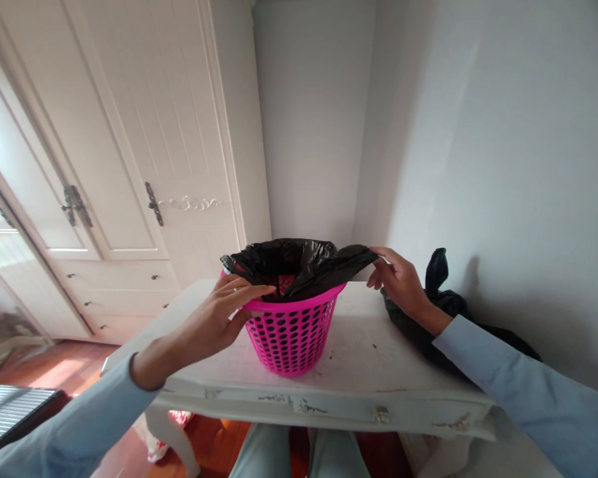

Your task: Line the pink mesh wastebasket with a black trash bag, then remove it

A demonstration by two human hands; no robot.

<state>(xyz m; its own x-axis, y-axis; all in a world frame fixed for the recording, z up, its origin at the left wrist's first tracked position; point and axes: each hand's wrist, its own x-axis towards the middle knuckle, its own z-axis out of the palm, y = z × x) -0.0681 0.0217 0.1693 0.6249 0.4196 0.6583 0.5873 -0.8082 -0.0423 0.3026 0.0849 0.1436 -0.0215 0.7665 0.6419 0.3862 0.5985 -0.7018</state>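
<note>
A pink perforated waste basket [292,342] stands upright on a white table [359,365]. A black bin bag [323,255] lines it, draped over the far and left rim. My left hand [219,312] grips the basket's rim at the near left, fingers over the edge and thumb below on the outside. To the right, my right hand [396,275] pinches the bag's edge and pulls it out past the rim. Part of the basket's inside shows between the folds; its bottom is hidden.
A knotted black bag [443,302] lies at the table's right end against the wall, partly behind my right forearm. A white wardrobe [124,133] rises on the left. Below the table's front edge are a drawer knob [381,415] and my legs.
</note>
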